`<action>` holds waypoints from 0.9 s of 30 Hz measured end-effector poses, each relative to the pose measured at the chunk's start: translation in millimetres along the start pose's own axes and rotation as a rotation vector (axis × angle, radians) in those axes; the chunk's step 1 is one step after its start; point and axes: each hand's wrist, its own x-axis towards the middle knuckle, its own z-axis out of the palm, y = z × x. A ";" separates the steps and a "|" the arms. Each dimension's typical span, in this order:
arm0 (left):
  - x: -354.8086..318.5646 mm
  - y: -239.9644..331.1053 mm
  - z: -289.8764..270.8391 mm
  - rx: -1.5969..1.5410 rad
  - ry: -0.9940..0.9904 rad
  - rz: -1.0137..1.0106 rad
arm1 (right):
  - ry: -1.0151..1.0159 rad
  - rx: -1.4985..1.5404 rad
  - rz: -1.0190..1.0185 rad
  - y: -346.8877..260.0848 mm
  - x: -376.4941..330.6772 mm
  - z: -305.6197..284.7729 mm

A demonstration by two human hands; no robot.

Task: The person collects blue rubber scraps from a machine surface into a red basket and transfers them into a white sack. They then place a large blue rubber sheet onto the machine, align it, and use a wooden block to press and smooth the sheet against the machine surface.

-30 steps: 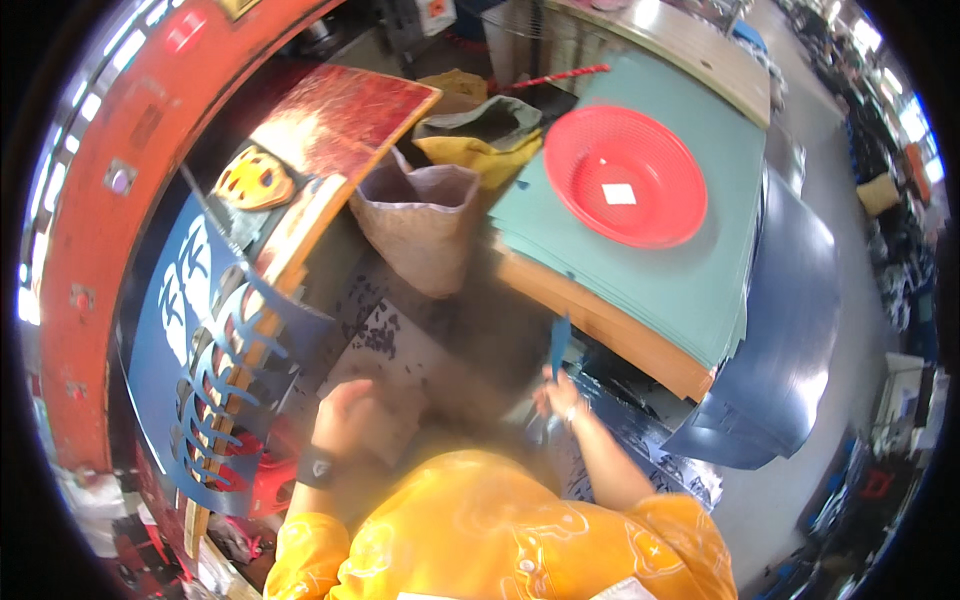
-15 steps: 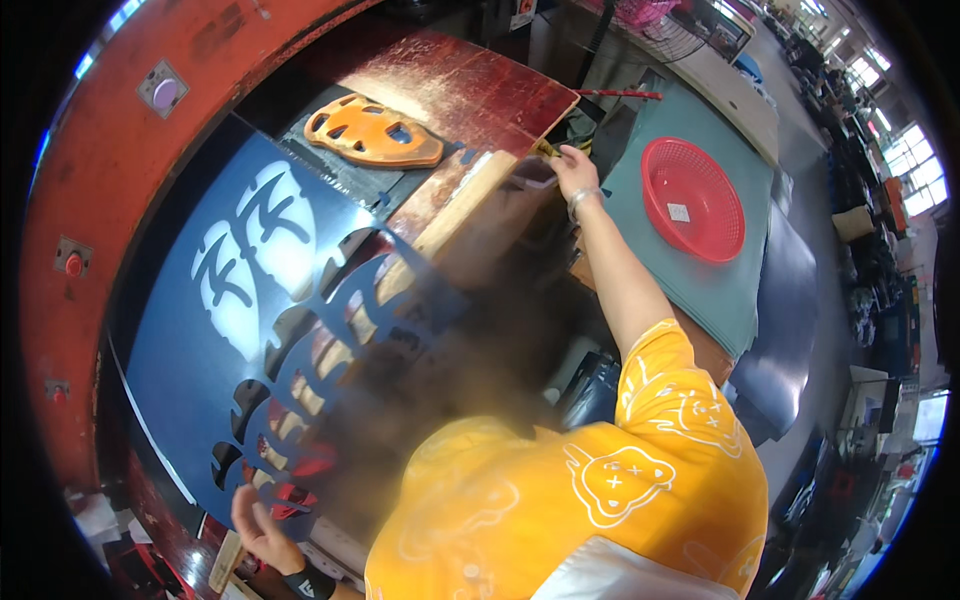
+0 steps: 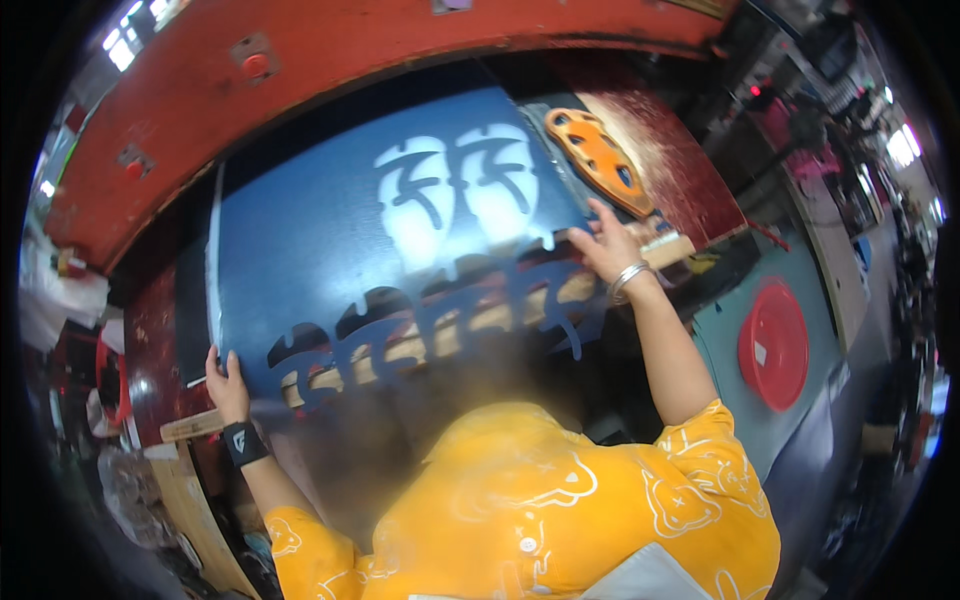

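A large blue sheet (image 3: 300, 220) lies before me on the press bed, its near edge a row of curved cut-outs with thin strips between them. Two pale sole-shaped marks (image 3: 415, 195) show bright on its right half. At the sheet's left near corner, my left hand (image 3: 230, 395) holds the edge between thumb and fingers. My right hand (image 3: 612, 248) has the right near corner, thumb over the sheet and fingers at its side. Just beyond the right hand sits an orange cutting die (image 3: 598, 160) with several holes.
A red press frame (image 3: 400, 45) with buttons arches across the back. To the right, a red plastic basket (image 3: 775, 345) rests on stacked green sheets (image 3: 725, 330). A worn dark-red board (image 3: 690, 160) lies beyond the die. Wooden strips (image 3: 670, 252) run along the bed's near side.
My view has turned, so the press now spans the top. My right hand has moved from the wooden board's corner to the sheet's right corner; my left hand has come to its left edge.
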 end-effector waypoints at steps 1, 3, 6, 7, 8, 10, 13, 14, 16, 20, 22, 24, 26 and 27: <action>1.5 8.1 -0.8 -0.050 -0.007 -0.005 | -0.040 0.138 0.063 -5.7 11.0 0.7; 12.2 24.5 -2.8 0.036 -0.037 0.008 | -0.179 0.394 0.166 -11.8 36.5 -5.2; 41.4 46.8 4.7 0.006 -0.064 0.107 | -0.159 0.323 0.078 -16.7 71.5 3.9; 50.1 52.6 7.5 0.111 -0.114 0.081 | -0.219 0.253 0.067 -20.3 85.2 8.4; 58.0 58.2 11.7 0.066 -0.122 0.151 | -0.071 0.002 -0.034 -21.9 92.3 13.7; 72.3 69.0 19.3 0.033 -0.107 0.268 | 0.096 -0.250 -0.213 -31.8 115.4 21.9; 88.4 84.8 32.0 -0.034 0.008 0.174 | 0.053 -0.204 -0.163 -55.5 165.1 18.6; 93.5 89.5 37.4 -0.142 0.068 0.261 | 0.100 -0.198 -0.261 -62.8 182.0 22.2; 97.3 93.3 40.1 -0.060 -0.010 0.158 | 0.098 -0.166 -0.253 -71.0 208.6 22.4; 92.6 87.6 32.4 0.092 -0.139 0.215 | -0.038 -0.200 -0.130 -63.1 205.5 21.7; 86.2 80.4 27.9 0.143 -0.171 0.189 | 0.065 -0.268 -0.196 -51.0 177.0 19.6; 81.3 74.5 26.8 0.128 -0.144 0.253 | 0.068 -0.241 -0.050 -41.7 146.9 18.3; 80.1 71.7 28.0 0.194 -0.123 0.311 | 0.091 -0.292 -0.023 -37.6 127.8 22.1; 80.4 71.3 29.2 0.189 -0.108 0.378 | 0.128 -0.327 -0.030 -36.4 122.3 22.5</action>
